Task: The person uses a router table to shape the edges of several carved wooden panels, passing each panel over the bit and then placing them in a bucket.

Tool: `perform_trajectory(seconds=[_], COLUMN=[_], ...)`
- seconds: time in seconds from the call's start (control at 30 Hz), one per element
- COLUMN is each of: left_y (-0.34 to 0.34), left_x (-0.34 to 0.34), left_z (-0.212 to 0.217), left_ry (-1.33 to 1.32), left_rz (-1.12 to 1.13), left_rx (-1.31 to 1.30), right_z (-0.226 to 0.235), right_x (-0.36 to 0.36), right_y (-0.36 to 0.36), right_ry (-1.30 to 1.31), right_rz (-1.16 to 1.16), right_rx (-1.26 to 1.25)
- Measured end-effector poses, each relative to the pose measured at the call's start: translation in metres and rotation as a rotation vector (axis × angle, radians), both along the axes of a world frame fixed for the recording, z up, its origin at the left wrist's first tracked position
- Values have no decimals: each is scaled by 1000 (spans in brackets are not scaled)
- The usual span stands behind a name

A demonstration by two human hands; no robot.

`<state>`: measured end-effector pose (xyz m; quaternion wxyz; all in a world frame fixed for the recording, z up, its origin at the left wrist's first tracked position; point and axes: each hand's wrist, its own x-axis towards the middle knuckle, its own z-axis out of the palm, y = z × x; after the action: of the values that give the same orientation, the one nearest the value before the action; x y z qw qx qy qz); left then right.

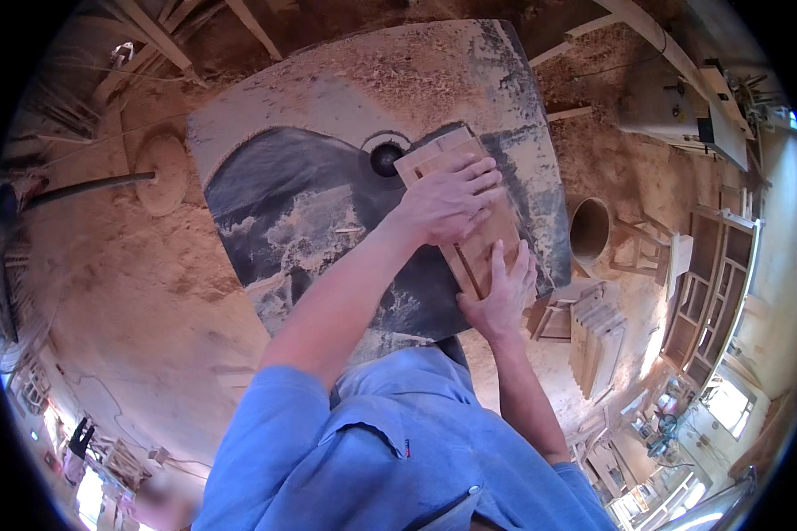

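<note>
A light-brown wooden block [496, 232], longer than it is wide, lies aslant on a dusty machine table [390, 292]. A dark narrow slot or gap shows along its left side. My left hand [452, 202] lies across the block's far half, its fingers bent over the top. At the near end, my right hand [505, 288] grips the block with the thumb at the near edge and fingers along the right side. Just left of the block's far end, a dark round spindle [386, 159] sits in a circular opening in the table. Both palms' undersides are hidden.
Wood shavings [416, 80] cover the table's far part. To the right are a round pipe opening [590, 228], a stack of wooden pieces [597, 341] and a wooden rack [713, 283]. A round base with a pole [161, 175] stands left. A blurred person [161, 504] is at lower left.
</note>
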<state>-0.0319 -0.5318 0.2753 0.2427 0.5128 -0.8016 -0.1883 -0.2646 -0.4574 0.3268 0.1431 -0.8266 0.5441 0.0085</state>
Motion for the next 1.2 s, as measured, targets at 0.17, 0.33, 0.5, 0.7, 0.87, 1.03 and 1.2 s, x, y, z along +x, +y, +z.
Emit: perform_trajectory(seconds=[0.17,0.33,0.5,0.7,0.87,1.03,1.2], left_y=[3,7,16,37,48,59,70], left_x=[1,6,10,14,14,18,19], left_z=[-2,10,10,2,1,7,10], left_ry=[26,39,51,-1,9,-19,-42], left_rz=[21,29,55,87,135,151,169], left_rx=[-62,-34,-16,-7,-7,14,42], right_z=[2,-1,-1,-1,1,5,5], right_x=[2,1,3,3,4,6,5], right_y=[1,1,4,7,10,13,17], right_ry=[-7,-23,-21,-71,-78,-68,-101], right_rz=[3,43,60,144,167,185,217], right_rx=[16,4,-6,7,14,30,25])
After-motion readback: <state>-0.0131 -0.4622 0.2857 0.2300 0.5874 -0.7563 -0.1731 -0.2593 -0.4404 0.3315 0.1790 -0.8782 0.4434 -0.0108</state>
